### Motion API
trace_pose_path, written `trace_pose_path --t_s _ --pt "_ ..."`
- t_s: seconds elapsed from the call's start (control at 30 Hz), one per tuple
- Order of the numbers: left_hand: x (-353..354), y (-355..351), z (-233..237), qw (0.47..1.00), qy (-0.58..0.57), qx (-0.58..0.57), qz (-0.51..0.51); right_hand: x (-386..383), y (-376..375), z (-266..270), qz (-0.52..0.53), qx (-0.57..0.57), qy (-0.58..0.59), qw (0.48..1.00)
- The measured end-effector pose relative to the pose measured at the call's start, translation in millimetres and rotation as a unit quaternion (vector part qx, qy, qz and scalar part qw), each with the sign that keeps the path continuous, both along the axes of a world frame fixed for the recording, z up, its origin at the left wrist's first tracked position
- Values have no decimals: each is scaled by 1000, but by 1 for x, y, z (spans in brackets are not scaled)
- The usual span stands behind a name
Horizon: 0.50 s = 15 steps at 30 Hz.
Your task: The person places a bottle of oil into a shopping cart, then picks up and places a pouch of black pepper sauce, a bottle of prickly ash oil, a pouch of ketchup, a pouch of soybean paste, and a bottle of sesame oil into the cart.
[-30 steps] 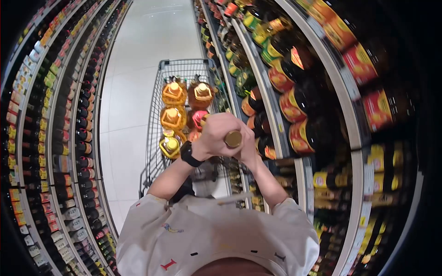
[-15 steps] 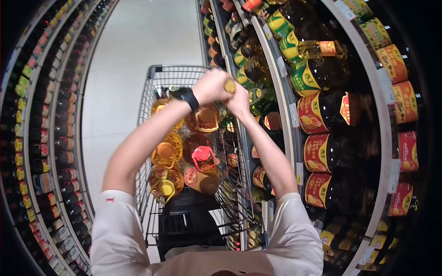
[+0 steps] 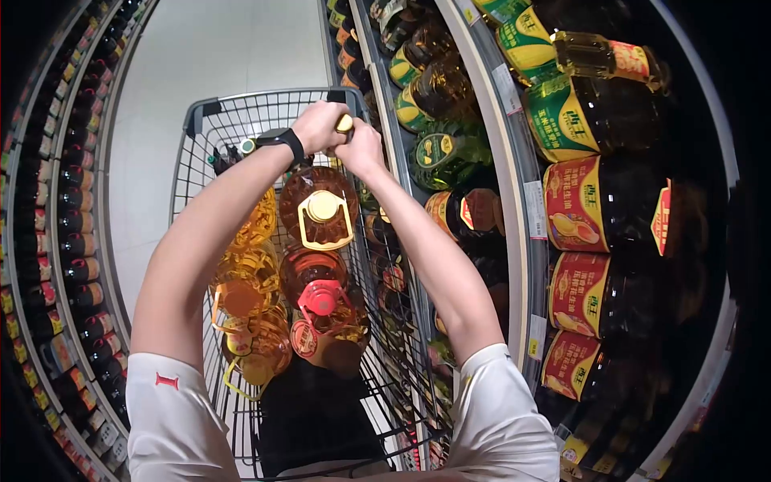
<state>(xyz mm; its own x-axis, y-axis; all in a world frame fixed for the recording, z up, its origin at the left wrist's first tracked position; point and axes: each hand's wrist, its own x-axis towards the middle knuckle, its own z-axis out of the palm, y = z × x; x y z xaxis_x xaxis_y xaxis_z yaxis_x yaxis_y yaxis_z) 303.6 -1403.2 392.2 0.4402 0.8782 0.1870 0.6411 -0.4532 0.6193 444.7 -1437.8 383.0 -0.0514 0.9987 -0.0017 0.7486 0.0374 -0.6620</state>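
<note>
My left hand [image 3: 319, 127], with a black watch [image 3: 281, 143] on the wrist, is closed around the upper part of a bottle with a gold cap [image 3: 344, 124]. Closed against the same bottle from the other side is my right hand [image 3: 361, 150]. Most of that bottle is hidden by my hands. Both hands are over the far part of a wire shopping cart [image 3: 265, 98]. Just below them in the cart stands a big oil jug with a cream handled cap [image 3: 324, 207]. A jug with a red cap [image 3: 321, 299] is nearer to me.
More yellow oil jugs [image 3: 255, 341] fill the cart's left side, and small dark-green-topped bottles [image 3: 229, 154] stand behind them. Shelves of oil bottles [image 3: 574, 205] run close along the right. Another bottle shelf [image 3: 79, 221] lines the left, beyond a strip of pale floor [image 3: 161, 145].
The cart and its jugs now appear further left and larger in view. My hands have shifted left and slightly down, still together on the gold-capped bottle.
</note>
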Motion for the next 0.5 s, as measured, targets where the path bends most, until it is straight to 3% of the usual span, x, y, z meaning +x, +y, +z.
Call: trace_pose_path --t_s 0.07,0.17,0.3,0.43,0.5 --pt "-3 8 -22 1000 21 -20 -7 9 -10 -6 18 54 -18 998" --pt "-10 13 -46 999 48 -3 -16 19 -27 -4 83 132 146 977" --pt "-8 29 -55 974 224 5 -30 25 -32 -4 75 187 210 957" --pt "-3 43 -78 984 178 -9 -23 27 -24 -13 34 306 147 940" --pt "5 46 -78 986 165 -40 -4 31 -23 -17 -11 271 173 947"
